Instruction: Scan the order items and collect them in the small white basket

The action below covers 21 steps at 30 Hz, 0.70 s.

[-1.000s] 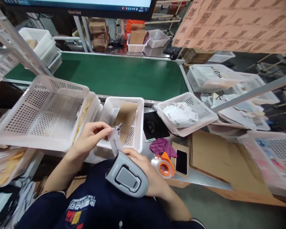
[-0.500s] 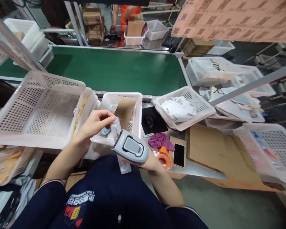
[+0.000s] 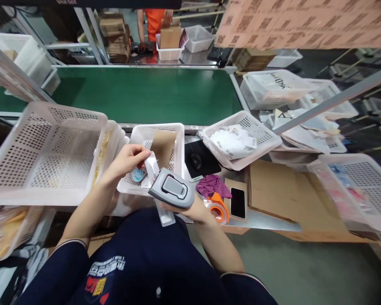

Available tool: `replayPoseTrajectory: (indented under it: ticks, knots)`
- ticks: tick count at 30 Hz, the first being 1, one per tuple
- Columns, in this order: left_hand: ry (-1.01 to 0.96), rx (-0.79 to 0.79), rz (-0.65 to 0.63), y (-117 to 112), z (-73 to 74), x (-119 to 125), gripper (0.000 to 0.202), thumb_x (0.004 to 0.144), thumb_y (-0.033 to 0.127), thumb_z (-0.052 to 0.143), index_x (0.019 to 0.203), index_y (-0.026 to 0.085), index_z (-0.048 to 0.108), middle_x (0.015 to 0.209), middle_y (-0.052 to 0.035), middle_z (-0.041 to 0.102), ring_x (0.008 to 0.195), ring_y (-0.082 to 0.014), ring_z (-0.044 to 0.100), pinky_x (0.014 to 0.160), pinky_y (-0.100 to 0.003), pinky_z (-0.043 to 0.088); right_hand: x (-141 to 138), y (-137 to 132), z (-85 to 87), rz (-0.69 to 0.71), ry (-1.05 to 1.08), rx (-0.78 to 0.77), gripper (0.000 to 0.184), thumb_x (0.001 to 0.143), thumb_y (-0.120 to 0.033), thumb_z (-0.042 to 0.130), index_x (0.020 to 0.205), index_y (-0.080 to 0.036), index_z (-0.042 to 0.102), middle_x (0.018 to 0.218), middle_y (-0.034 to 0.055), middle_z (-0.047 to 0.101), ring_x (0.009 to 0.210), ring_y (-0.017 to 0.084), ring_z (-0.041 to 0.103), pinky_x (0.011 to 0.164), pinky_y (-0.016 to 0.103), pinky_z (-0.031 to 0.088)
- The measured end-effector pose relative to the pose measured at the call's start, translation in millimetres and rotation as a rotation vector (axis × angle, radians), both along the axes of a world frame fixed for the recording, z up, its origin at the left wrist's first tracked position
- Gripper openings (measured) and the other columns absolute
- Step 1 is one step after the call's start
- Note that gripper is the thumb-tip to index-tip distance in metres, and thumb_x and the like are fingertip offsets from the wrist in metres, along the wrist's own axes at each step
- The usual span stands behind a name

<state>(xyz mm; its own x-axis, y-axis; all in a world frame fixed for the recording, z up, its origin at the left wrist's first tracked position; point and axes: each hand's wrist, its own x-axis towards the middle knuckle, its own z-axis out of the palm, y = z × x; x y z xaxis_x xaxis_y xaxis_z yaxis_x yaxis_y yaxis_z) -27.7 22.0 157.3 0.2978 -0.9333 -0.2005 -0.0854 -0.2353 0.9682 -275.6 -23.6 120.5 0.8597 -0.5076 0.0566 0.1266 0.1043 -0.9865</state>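
Note:
My left hand pinches the top of a small clear plastic packet that hangs down to my lap. A grey scanner is strapped on the back of my right hand; that hand's fingers are hidden under it, at the packet's lower part. Both hands are in front of a white perforated basket with a brown cardboard piece and a small round item inside.
A large empty white basket stands at left and a basket of paper labels at right. An orange tape dispenser, purple cloth, phone and mouse lie nearby. Beyond runs a green conveyor, with a person in orange behind it.
My hands have risen with the packet toward the middle basket. The scanner on my right hand has tilted flatter. The camera view has shifted slightly.

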Motion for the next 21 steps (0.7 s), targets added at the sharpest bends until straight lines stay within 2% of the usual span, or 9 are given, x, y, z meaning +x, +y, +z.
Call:
replayPoseTrajectory:
  ticks: [4,9,11,14,16,17,19,21]
  knots:
    - [0.037,-0.032,0.020,-0.4,1.0,-6.8,0.039,0.076,0.049,0.085,0.069,0.015,0.067,0.060,0.0000,0.060,0.052,-0.0096,0.053,0.050,-0.021,0.043,-4.0,1.6,3.1,0.008,0.001,-0.048,0.054,0.077,-0.035,0.094,0.124,-0.020,0.072,0.115,0.0069,0.082,0.107,0.025,0.078,0.101,0.040,0.064]
    - [0.084,-0.087,0.132,2.0,-1.1,-25.0,0.042,0.073,0.052,0.085,0.073,0.015,0.068,0.063,0.0003,0.062,0.052,-0.0095,0.053,0.050,-0.021,0.043,-13.1,5.8,5.7,0.001,0.050,-0.051,0.056,0.080,-0.033,0.091,0.131,-0.024,0.072,0.122,0.0073,0.082,0.111,0.028,0.079,0.102,0.044,0.065]
    - [0.123,-0.098,0.148,1.3,-5.5,-30.5,0.044,0.075,0.057,0.081,0.072,0.016,0.065,0.060,0.0014,0.059,0.050,-0.0097,0.052,0.049,-0.021,0.042,-14.7,6.2,0.8,-0.027,0.069,-0.084,0.048,0.079,-0.032,0.091,0.124,-0.025,0.076,0.115,0.0063,0.084,0.102,0.028,0.081,0.095,0.041,0.068]
    - [0.177,-0.092,0.103,-2.9,-15.8,-32.9,0.046,0.077,0.059,0.079,0.074,0.016,0.063,0.059,0.0014,0.058,0.051,-0.0110,0.054,0.050,-0.022,0.044,-13.4,2.2,-12.5,-0.061,0.115,-0.138,0.037,0.081,-0.037,0.089,0.114,-0.024,0.079,0.105,0.0066,0.085,0.088,0.027,0.082,0.084,0.038,0.071]
    - [0.174,-0.093,0.072,-7.7,-22.5,-30.3,0.042,0.078,0.055,0.079,0.079,0.016,0.065,0.062,0.0002,0.061,0.054,-0.0122,0.057,0.052,-0.023,0.045,-12.3,-3.2,-22.4,-0.072,0.136,-0.192,0.040,0.083,-0.041,0.087,0.119,-0.024,0.080,0.113,0.0090,0.084,0.096,0.029,0.082,0.090,0.039,0.070]
    - [0.142,-0.079,0.057,-10.5,-24.6,-27.0,0.038,0.082,0.052,0.077,0.081,0.015,0.066,0.064,-0.0009,0.063,0.055,-0.0130,0.059,0.053,-0.024,0.047,-12.5,-6.4,-27.0,-0.072,0.143,-0.233,0.046,0.083,-0.041,0.087,0.125,-0.024,0.079,0.120,0.0105,0.083,0.103,0.030,0.081,0.096,0.040,0.069]
    - [-0.053,-0.007,0.036,-15.8,-24.4,-12.9,0.032,0.090,0.047,0.071,0.088,0.015,0.070,0.073,-0.0038,0.070,0.062,-0.0154,0.065,0.059,-0.026,0.052,-15.8,-12.8,-34.5,-0.106,0.161,-0.285,0.065,0.081,-0.041,0.089,0.141,-0.024,0.072,0.133,0.0128,0.078,0.116,0.032,0.078,0.107,0.045,0.063]
    - [-0.345,0.074,0.099,-17.6,-17.5,15.1,0.031,0.094,0.043,0.072,0.107,0.015,0.076,0.096,-0.0081,0.078,0.081,-0.0193,0.073,0.076,-0.030,0.059,-23.0,-18.2,-38.9,-0.156,0.225,-0.250,0.079,0.079,-0.043,0.091,0.151,-0.025,0.065,0.135,0.0137,0.077,0.120,0.033,0.077,0.111,0.050,0.060]
